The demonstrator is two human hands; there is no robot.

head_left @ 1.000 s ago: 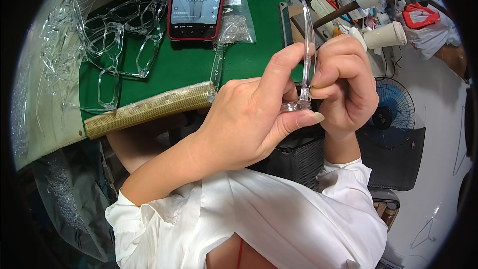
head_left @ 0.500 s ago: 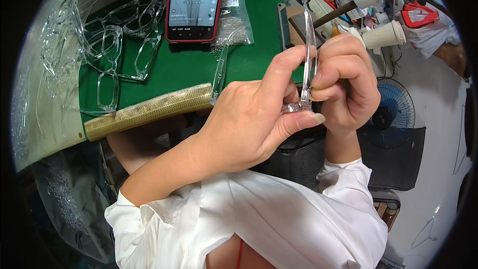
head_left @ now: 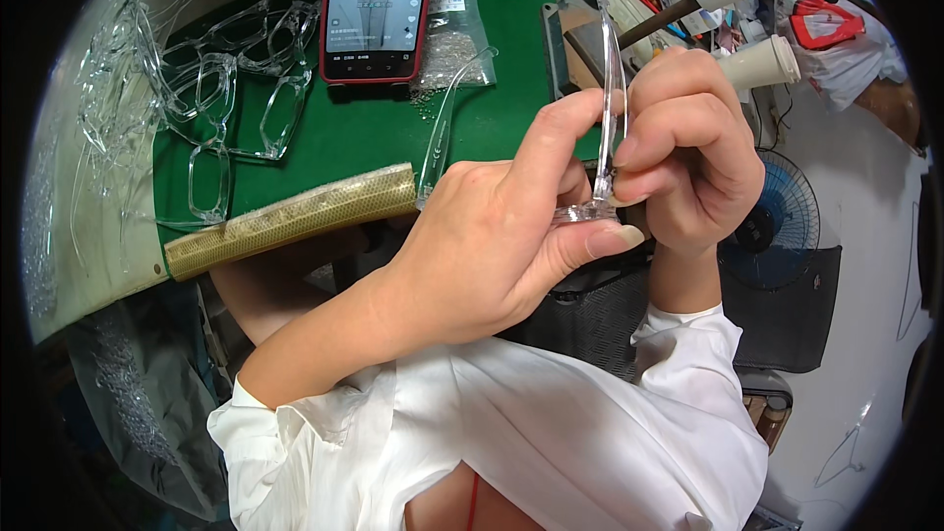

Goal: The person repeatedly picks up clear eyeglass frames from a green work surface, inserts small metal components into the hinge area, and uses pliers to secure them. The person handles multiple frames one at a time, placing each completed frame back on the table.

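My left hand (head_left: 482, 246) is closed around a clear plastic eyeglass frame (head_left: 580, 212), its thumb below the hinge corner and its index finger against one temple. That clear temple (head_left: 608, 103) stands upright between my two hands. The other temple (head_left: 441, 128) sticks up beyond the back of my left hand. My right hand (head_left: 696, 152) is curled in a pinch, fingertips at the hinge end of the upright temple. Whatever lies between those fingertips is too small to make out. The lens rims are mostly hidden behind my left hand.
A tangle of clear eyeglass frames (head_left: 211, 88) covers the left of the green tabletop (head_left: 334, 128). A gold mesh-covered strip (head_left: 295, 221) lines its near edge. Behind are a red-cased phone (head_left: 372, 25) and a bag of tiny metal parts (head_left: 454, 44). Metal bench equipment (head_left: 629, 0) and a fan (head_left: 772, 221) stand right.
My right hand has turned and shifted slightly outward, with its fingertips still at the hinge. My left hand keeps its hold on the frame. The picture has shifted a little.
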